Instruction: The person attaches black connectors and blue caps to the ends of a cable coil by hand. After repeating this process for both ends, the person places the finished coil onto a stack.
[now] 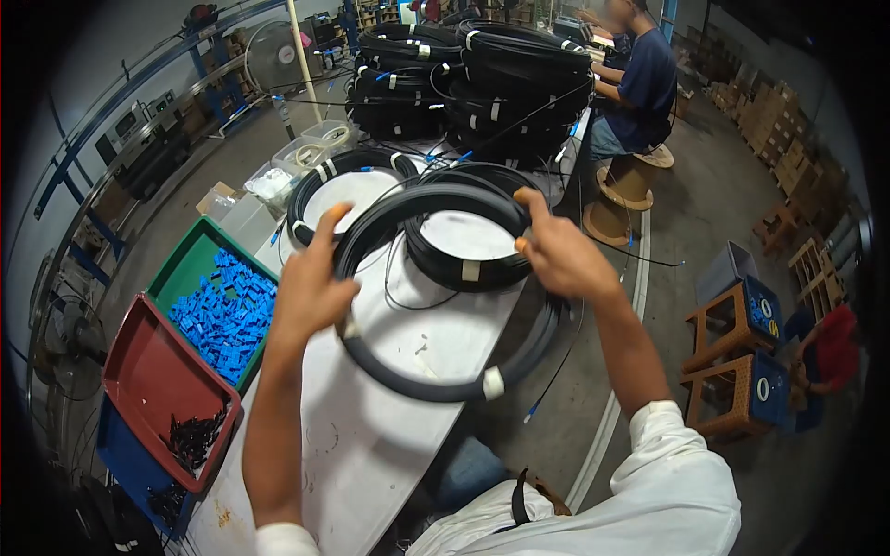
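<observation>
My two hands hold a coil of black cable [408,379] tilted above the white table [357,459]. On the coil's left side is my left hand [320,278], its thumb and fingers around the rim. My right hand [565,248] grips the upper right side. White tape [492,383] wraps the coil's lower edge. Behind it, another taped black coil [471,270] lies on the table, with a further coil [301,199] to its left. A loose cable end with a blue connector [530,412] hangs past the table's right edge.
Tall stacks of black coils [399,93] stand at the back. Trays line the left: a green tray [171,255] with blue parts, a red tray [139,371] with black parts. A person in dark blue [649,79] sits back right. Brown stools [732,389] stand right.
</observation>
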`<state>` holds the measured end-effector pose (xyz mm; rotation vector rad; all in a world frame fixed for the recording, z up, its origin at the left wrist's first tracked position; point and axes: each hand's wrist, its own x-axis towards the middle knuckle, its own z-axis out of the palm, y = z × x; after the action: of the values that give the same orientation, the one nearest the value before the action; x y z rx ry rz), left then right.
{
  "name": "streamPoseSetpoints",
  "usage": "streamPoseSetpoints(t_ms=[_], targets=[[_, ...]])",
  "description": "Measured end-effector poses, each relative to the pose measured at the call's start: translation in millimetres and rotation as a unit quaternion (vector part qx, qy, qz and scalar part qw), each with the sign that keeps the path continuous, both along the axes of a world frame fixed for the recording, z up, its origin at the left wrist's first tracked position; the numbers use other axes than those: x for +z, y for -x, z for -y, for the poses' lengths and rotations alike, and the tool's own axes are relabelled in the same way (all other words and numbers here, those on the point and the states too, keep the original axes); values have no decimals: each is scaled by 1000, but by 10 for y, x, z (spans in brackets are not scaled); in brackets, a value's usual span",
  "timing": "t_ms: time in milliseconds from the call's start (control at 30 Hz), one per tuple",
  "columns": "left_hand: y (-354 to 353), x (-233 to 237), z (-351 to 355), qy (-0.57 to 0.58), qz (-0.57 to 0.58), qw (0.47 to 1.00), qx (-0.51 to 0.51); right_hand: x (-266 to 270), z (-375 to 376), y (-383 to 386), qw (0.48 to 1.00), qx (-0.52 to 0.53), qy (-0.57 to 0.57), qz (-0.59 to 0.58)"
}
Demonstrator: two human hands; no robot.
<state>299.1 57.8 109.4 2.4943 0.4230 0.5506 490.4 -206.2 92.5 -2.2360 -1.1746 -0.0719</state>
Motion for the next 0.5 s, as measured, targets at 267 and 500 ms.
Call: streamPoseSetpoints(t_ms=[267,500], targets=[[-1893,-119,-558,8,-45,995,-86,-76,-188,-1231,987,-116,109,-32],[-2457,-347,-599,13,-84,991,-99,-208,-207,-1401,968,-202,121,-90]])
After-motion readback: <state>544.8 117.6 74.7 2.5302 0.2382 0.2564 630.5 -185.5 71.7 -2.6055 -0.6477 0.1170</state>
